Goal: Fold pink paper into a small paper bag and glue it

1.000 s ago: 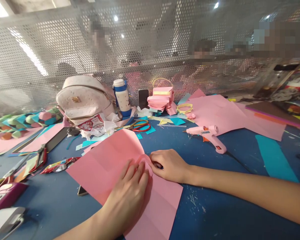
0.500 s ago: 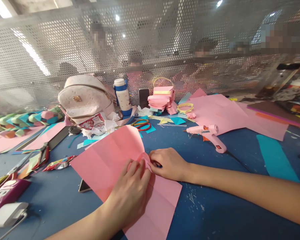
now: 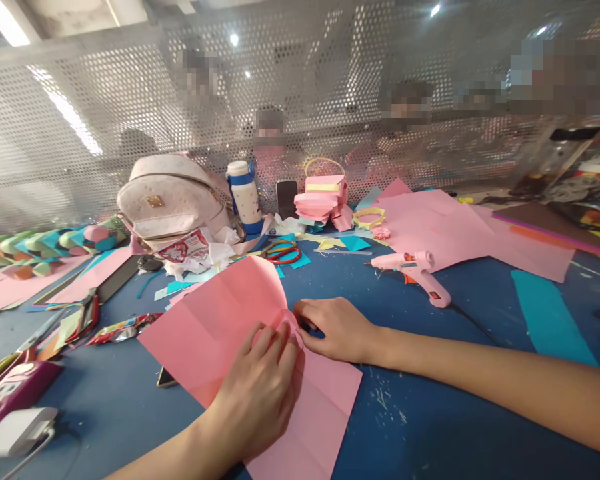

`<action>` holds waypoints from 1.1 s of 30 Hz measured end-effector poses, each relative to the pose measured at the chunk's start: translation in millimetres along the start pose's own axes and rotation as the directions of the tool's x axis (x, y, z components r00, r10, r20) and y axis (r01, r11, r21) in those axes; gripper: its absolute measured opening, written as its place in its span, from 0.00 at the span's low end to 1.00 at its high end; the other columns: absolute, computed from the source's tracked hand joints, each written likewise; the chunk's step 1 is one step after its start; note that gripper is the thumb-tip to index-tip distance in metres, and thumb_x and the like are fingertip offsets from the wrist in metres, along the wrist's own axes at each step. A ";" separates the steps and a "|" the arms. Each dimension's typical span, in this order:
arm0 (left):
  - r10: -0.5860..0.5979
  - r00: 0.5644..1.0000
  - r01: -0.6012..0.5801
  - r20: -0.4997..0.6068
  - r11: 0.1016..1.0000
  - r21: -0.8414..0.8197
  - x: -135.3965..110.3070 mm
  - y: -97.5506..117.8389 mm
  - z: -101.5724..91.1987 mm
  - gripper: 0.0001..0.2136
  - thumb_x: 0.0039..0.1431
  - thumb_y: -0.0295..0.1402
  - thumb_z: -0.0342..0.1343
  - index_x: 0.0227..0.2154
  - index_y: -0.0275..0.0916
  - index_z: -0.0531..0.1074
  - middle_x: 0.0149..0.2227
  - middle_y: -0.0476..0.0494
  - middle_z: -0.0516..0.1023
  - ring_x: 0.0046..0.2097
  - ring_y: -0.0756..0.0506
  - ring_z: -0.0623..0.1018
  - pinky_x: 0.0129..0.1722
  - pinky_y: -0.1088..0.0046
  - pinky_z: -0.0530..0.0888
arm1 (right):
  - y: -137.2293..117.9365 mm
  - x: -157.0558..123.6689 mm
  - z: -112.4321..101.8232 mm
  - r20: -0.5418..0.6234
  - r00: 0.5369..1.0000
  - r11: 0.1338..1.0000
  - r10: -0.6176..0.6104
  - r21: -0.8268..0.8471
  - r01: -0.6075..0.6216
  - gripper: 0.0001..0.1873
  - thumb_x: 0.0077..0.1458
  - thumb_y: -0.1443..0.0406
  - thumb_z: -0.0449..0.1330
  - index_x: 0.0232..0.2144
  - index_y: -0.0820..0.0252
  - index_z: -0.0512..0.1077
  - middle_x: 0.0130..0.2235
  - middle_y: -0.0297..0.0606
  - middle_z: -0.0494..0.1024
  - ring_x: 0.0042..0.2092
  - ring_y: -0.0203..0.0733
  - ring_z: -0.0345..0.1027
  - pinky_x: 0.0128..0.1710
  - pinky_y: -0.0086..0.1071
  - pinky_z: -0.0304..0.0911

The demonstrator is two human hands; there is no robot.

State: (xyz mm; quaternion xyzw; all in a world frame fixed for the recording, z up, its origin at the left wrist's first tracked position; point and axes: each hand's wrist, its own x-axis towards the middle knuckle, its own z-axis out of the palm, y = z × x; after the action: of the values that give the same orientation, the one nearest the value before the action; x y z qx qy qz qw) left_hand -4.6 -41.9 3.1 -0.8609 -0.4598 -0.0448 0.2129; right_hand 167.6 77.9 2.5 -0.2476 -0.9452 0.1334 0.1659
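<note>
A creased sheet of pink paper [image 3: 220, 313] lies at an angle in front of me, its far half bent upward. My left hand [image 3: 265, 380] presses on the middle of the sheet with curled fingers, gripping a rolled or bunched part of the paper. At the sheet's right edge, my right hand [image 3: 333, 330] pinches the same raised fold between thumb and fingers. The fingertips of both hands nearly meet there, and the exact shape of the fold is partly hidden behind them. A pink hot glue gun [image 3: 415, 270] rests on the table beyond my right hand.
Scissors [image 3: 283, 252] and paper scraps lie behind the sheet. A backpack [image 3: 173, 197], a bottle [image 3: 245, 198] and a pink paper basket [image 3: 323, 197] stand along the perforated metal screen [image 3: 310, 80]. To the left are a candy wrapper [image 3: 123, 328] and a power strip [image 3: 17, 390].
Both hands stay at the same fold, with the right fingers shifted very slightly left. The paper has barely moved, and the view has shifted a little.
</note>
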 end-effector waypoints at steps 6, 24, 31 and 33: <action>-0.042 0.998 0.044 0.041 0.998 -0.047 0.4 0.1 1.1 0.21 0.56 0.29 0.51 0.52 0.27 0.69 0.58 0.23 0.68 0.53 0.29 0.70 0.54 0.48 0.64 | 0.5 -1.2 1.6 0.000 1.000 1.000 -0.007 -0.009 0.007 0.09 0.63 0.59 0.53 0.34 0.59 0.66 0.34 0.34 0.76 0.31 0.38 0.68 0.28 0.31 0.46; 0.112 0.990 -0.074 0.083 0.928 -0.366 0.4 -10.4 -14.8 0.22 0.60 0.27 0.49 0.58 0.28 0.64 0.55 0.33 0.73 0.45 0.36 0.70 0.50 0.53 0.70 | 8.5 -2.9 -15.7 -0.002 0.999 0.975 -0.037 0.219 0.036 0.13 0.56 0.74 0.49 0.37 0.59 0.72 0.32 0.34 0.77 0.31 0.36 0.67 0.31 0.28 0.53; 0.059 0.992 -0.007 0.109 0.904 -0.428 -9.0 -10.1 -8.9 0.30 0.58 0.22 0.50 0.64 0.27 0.53 0.51 0.30 0.74 0.48 0.34 0.69 0.47 0.52 0.72 | 10.1 -1.4 -7.9 0.019 1.000 0.987 -0.012 0.159 0.009 0.04 0.56 0.68 0.56 0.33 0.58 0.72 0.32 0.31 0.76 0.30 0.34 0.64 0.29 0.28 0.50; 0.024 0.995 0.024 0.101 0.891 -0.453 -6.2 -9.7 -8.0 0.27 0.60 0.22 0.49 0.63 0.29 0.56 0.50 0.31 0.75 0.48 0.35 0.70 0.47 0.53 0.73 | 9.9 -1.2 -8.7 0.034 0.999 0.988 -0.012 0.157 0.006 0.02 0.55 0.68 0.57 0.32 0.58 0.71 0.31 0.30 0.76 0.30 0.34 0.64 0.28 0.28 0.49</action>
State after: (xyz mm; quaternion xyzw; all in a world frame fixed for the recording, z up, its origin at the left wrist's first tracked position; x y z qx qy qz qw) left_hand -15.1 -45.2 11.8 -0.8880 -0.4471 -0.1060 -0.0179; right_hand 176.0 87.1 6.8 -0.2270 -0.9356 0.2109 0.1691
